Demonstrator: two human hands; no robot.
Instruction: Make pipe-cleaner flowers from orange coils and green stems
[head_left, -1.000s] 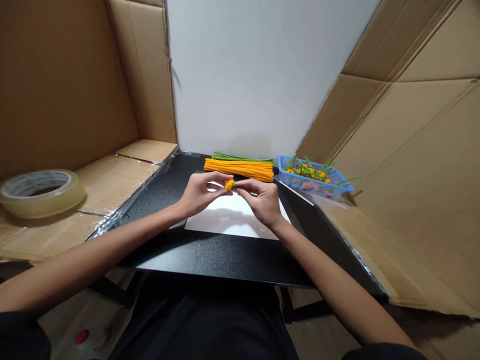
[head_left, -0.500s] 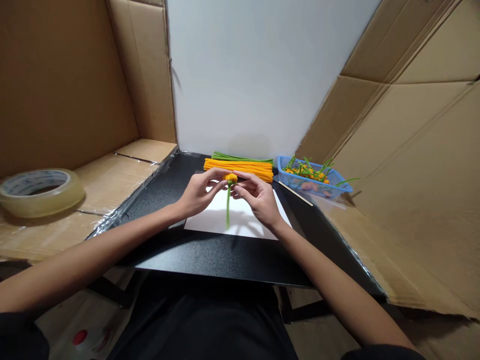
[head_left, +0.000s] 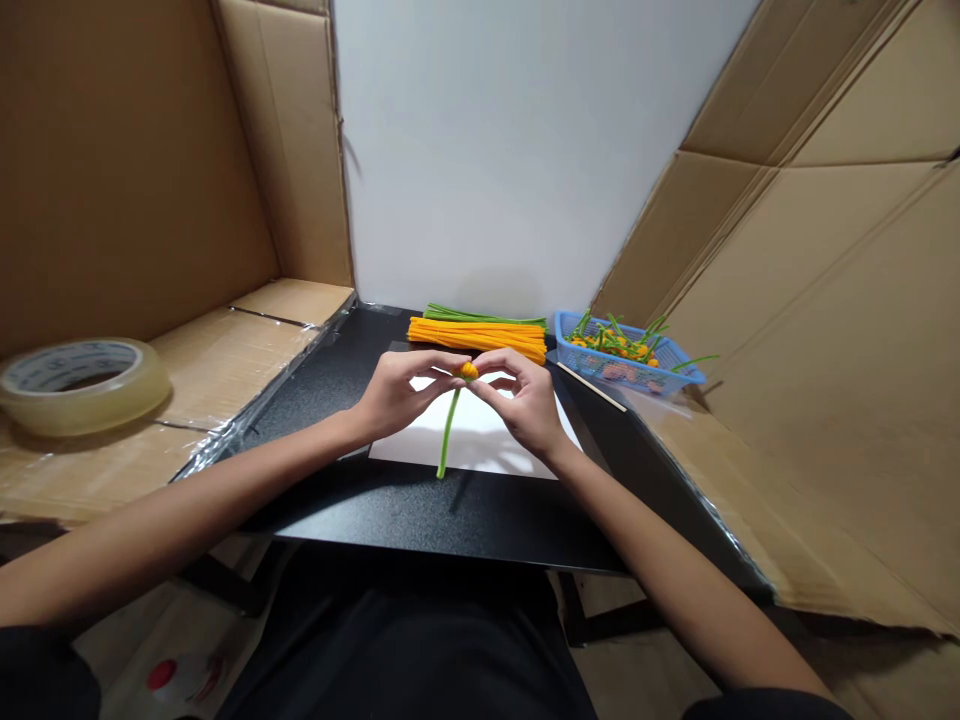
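Observation:
Above a white sheet [head_left: 465,445], a small orange piece with a green stem [head_left: 448,435] is pinched between both hands. My left hand [head_left: 401,390] grips its orange head from the left with thumb and fingertips. From the right, my right hand [head_left: 521,395] closes its thumb and index finger on the same head. The green stem hangs down, leaning slightly left, its lower end over the sheet's front edge. Just behind the hands lie a bundle of orange stems [head_left: 476,335] and green stems [head_left: 487,317].
A blue basket [head_left: 682,372] holding several orange and green pieces stands at the right. Beside it lies a thin pale stick [head_left: 592,387] on the black table [head_left: 420,515]. A tape roll [head_left: 86,385] rests on cardboard at the left. Cardboard walls flank both sides.
The orange head has moved slightly lower and right, and its stem has swung to lean left. The fingertips of both hands have closed in around the head.

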